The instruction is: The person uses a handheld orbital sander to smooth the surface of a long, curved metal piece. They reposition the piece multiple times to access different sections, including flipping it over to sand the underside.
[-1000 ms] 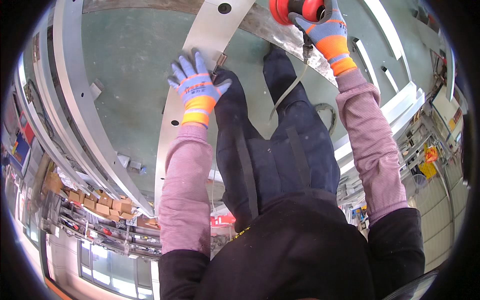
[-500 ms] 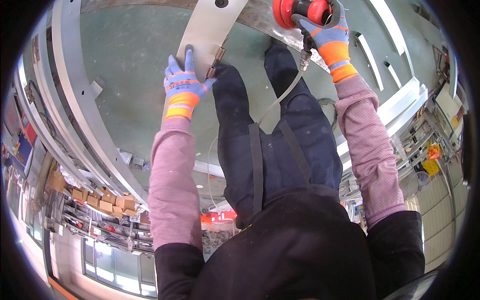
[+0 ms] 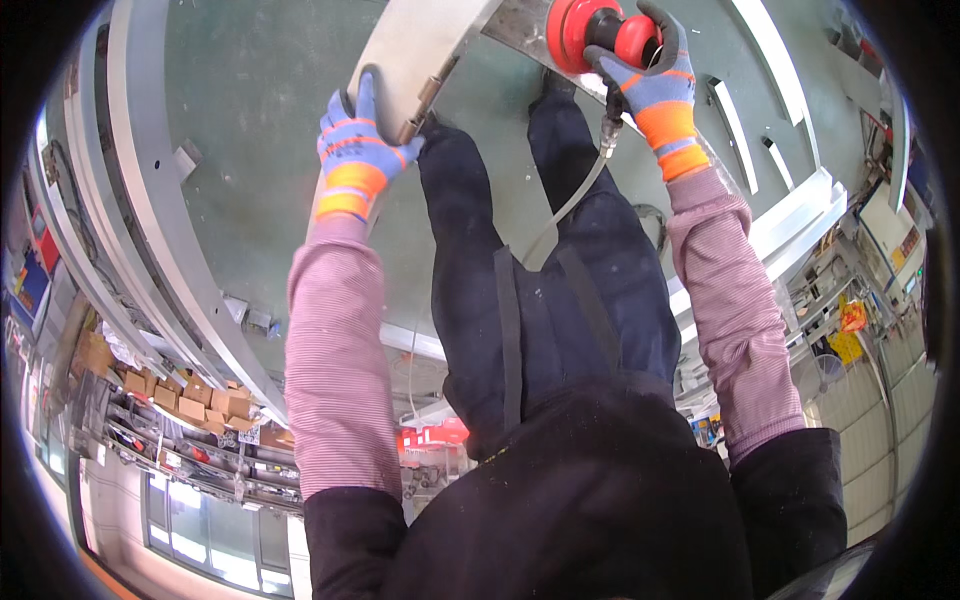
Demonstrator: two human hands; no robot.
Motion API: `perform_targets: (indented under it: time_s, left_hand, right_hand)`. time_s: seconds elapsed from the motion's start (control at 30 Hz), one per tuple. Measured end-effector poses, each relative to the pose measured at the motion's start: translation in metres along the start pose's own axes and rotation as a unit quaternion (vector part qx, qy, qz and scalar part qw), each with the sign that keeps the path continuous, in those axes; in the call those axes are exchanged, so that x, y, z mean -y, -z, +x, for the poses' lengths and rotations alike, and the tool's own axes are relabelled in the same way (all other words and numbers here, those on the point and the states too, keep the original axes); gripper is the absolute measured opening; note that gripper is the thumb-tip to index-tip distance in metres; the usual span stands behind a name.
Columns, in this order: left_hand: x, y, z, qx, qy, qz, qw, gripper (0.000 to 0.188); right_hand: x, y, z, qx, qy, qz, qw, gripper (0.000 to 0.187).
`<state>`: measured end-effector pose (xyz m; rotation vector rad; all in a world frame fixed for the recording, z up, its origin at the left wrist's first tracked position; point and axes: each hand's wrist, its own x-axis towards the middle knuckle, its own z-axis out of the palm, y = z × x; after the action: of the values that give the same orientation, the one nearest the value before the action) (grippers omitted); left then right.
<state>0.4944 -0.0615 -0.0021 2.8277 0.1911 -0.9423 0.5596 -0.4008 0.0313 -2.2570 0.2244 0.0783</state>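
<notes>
My left hand (image 3: 358,155), in a grey-blue and orange work glove, lies across a long pale metal plate (image 3: 415,40). Its index finger stretches along the plate's face, and the thumb reaches the right edge beside a cylindrical metal hinge (image 3: 428,100). The other fingers are at the left edge, tips partly hidden. In my right hand (image 3: 655,90), gloved alike, is a red and black round-pad air sander (image 3: 585,35), held to the right of the plate and apart from it. From its fitting a clear hose (image 3: 575,195) runs down past my legs.
Long white metal profiles (image 3: 165,200) curve along the left side. Short metal bars (image 3: 735,130) lie on the green floor (image 3: 250,90) at the right, near wider white channels (image 3: 790,215). A metal sheet (image 3: 520,25) lies behind the sander. Cardboard boxes (image 3: 195,400) sit at the lower left.
My left hand and the hinged plate have shifted slightly away and left, and the plate's hole has left the view. The plate's tilt looks changed. My right hand stays nearly still with the sander.
</notes>
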Motion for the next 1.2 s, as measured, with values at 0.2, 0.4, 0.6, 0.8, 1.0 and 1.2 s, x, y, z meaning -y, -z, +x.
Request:
perform_targets:
  time_s: [0.2, 0.4, 0.6, 0.8, 1.0, 1.2]
  left_hand:
    - [0.065, 0.015, 0.035, 0.048, -0.103, -0.289, 0.950, 0.122]
    - [0.086, 0.015, 0.050, 0.160, -0.001, -0.513, 0.843, 0.093]
    - [0.130, 0.007, 0.055, 0.132, 0.075, -0.569, 0.808, 0.058]
    - [0.109, -0.002, 0.015, -0.068, 0.047, -0.374, 0.924, 0.064]
    - [0.145, -0.057, -0.057, -0.233, 0.113, -0.212, 0.942, 0.051]
    - [0.143, -0.077, -0.063, -0.269, 0.177, -0.147, 0.935, 0.038]
  right_hand:
    - [0.001, -0.002, 0.013, 0.047, -0.030, 0.053, 0.997, 0.086]
    - [0.010, -0.011, 0.023, 0.042, 0.046, -0.009, 0.998, 0.084]
    - [0.094, -0.029, 0.059, 0.094, 0.100, -0.192, 0.972, 0.079]
    - [0.144, -0.067, 0.129, 0.128, 0.194, -0.236, 0.944, 0.070]
    - [0.170, -0.095, 0.140, 0.183, 0.160, -0.342, 0.908, 0.069]
    - [0.200, -0.114, 0.141, 0.227, 0.121, -0.367, 0.894, 0.071]
